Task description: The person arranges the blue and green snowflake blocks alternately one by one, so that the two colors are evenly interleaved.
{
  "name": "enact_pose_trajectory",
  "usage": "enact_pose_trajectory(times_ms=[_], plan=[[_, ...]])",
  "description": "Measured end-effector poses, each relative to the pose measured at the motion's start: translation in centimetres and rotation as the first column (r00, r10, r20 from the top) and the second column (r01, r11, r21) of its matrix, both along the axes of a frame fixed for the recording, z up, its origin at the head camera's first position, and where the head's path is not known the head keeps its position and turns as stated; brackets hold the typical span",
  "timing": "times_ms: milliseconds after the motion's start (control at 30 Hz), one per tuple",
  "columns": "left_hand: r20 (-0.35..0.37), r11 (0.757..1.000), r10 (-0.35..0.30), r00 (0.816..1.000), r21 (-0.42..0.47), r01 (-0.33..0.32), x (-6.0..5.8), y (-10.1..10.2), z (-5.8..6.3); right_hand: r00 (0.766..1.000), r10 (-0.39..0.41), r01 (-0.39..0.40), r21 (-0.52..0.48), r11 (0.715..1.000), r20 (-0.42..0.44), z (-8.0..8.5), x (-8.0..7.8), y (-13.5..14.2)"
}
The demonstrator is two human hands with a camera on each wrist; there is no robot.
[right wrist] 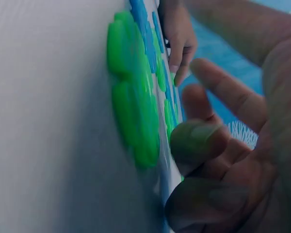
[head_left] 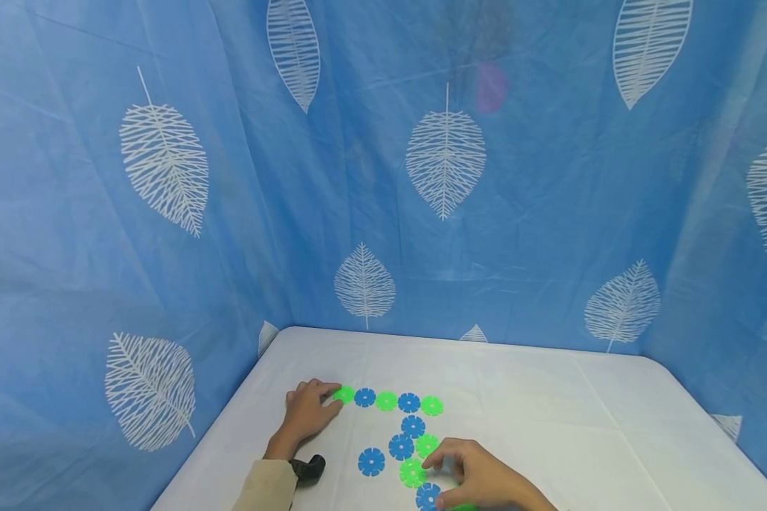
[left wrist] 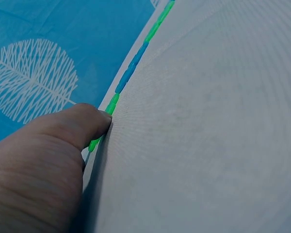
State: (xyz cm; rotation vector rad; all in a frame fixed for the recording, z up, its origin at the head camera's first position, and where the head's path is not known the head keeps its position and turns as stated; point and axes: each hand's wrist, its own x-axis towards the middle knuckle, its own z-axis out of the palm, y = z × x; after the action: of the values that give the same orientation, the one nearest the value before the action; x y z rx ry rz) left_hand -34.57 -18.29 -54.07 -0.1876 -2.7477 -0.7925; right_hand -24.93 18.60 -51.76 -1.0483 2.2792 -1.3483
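Note:
On the white table, my left hand [head_left: 307,410] holds the edge of a green notched disc [head_left: 344,395] between thumb and index finger, at the left end of a row of flat discs. The left wrist view shows the thumb [left wrist: 89,124] against that disc's edge. My right hand [head_left: 479,474] hovers low, fingers loosely bent and nothing between them. Its index fingertip is beside a green disc [head_left: 412,473], its thumb tip by a blue disc [head_left: 427,497]. Partly hidden under this hand is another green disc [head_left: 465,507], large in the right wrist view.
The row continues right with blue [head_left: 365,397] and green [head_left: 386,401] discs, ending in a green disc [head_left: 432,406]. More discs run down toward the right hand, and a blue disc [head_left: 371,461] lies apart. Blue leaf-patterned cloth [head_left: 518,270] hangs around the table.

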Motion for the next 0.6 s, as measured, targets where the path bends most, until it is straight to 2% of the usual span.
enact_pose_trajectory(times_ms=[267,400,600], plan=[[0.004,1.000,0.002,1.000,-0.006,-0.002,-0.19,-0.13,-0.17,0.998,-0.035,0.039,0.069,0.997,-0.057,-0.28,0.22,-0.28],[0.003,1.000,0.001,1.000,-0.009,-0.001,-0.26,-0.16,-0.33,0.996,-0.071,0.078,0.143,0.987,-0.050,-0.34,0.36,-0.47],[-0.005,1.000,0.003,1.000,-0.020,-0.003,-0.34,-0.17,-0.42,0.994,-0.095,0.102,0.187,0.977,-0.047,-0.33,0.44,-0.55]])
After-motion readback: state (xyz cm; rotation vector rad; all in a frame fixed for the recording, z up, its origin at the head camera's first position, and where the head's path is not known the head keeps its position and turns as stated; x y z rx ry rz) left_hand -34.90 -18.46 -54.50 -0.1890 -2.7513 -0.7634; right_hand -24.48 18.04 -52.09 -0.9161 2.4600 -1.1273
